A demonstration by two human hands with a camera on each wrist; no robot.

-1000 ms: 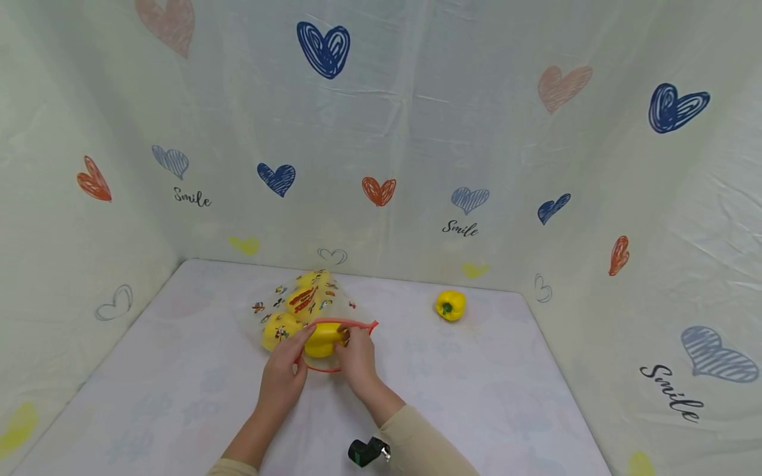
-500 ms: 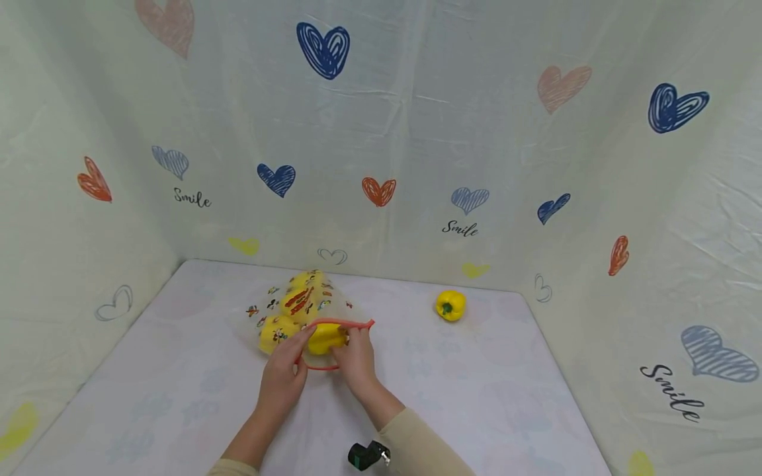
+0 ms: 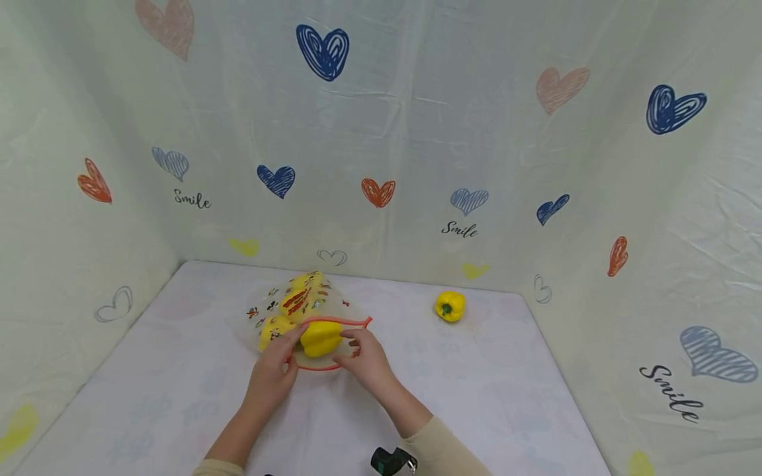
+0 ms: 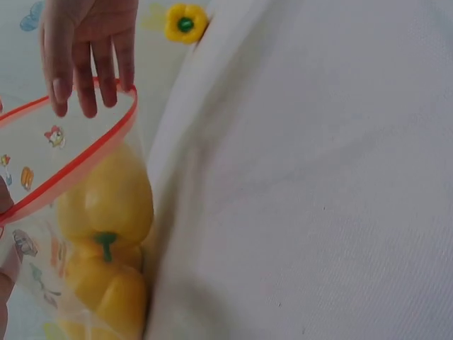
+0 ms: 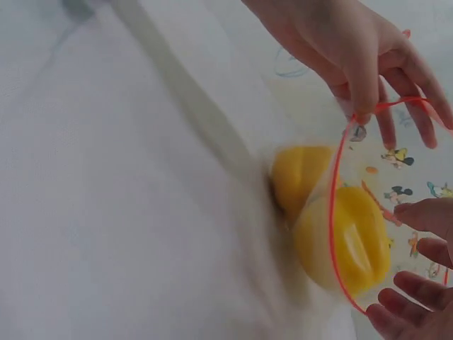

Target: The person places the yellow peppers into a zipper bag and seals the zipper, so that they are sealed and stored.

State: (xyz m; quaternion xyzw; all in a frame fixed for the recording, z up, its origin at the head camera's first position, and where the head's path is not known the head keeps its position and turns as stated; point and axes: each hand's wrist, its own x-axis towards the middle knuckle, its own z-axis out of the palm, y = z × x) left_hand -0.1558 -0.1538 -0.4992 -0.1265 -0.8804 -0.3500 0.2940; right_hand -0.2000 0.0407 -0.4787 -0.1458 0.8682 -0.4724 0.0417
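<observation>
A clear printed zip bag [image 3: 335, 305] with a red rim lies on the table, its mouth spread toward me. Several yellow bell peppers are inside; one bell pepper [image 3: 321, 338] sits right at the mouth. My left hand [image 3: 270, 377] grips the bag's rim on the left, thumb and fingers on either side of it. At the right of the mouth is my right hand [image 3: 370, 360], fingers apart and beside the pepper. In the left wrist view, the right hand's fingers [image 4: 86, 88] hang loosely straight over the opening, holding nothing.
Another yellow bell pepper [image 3: 450, 307] stands at the back right of the white-covered table [image 3: 476, 396]. A black device [image 3: 393, 461] shows beside the right sleeve. A curtain [image 3: 417, 132] printed with hearts encloses the back and sides.
My right hand has let go of the pepper in the bag's mouth and drawn back slightly to the right. My left hand and the rim have shifted a little left.
</observation>
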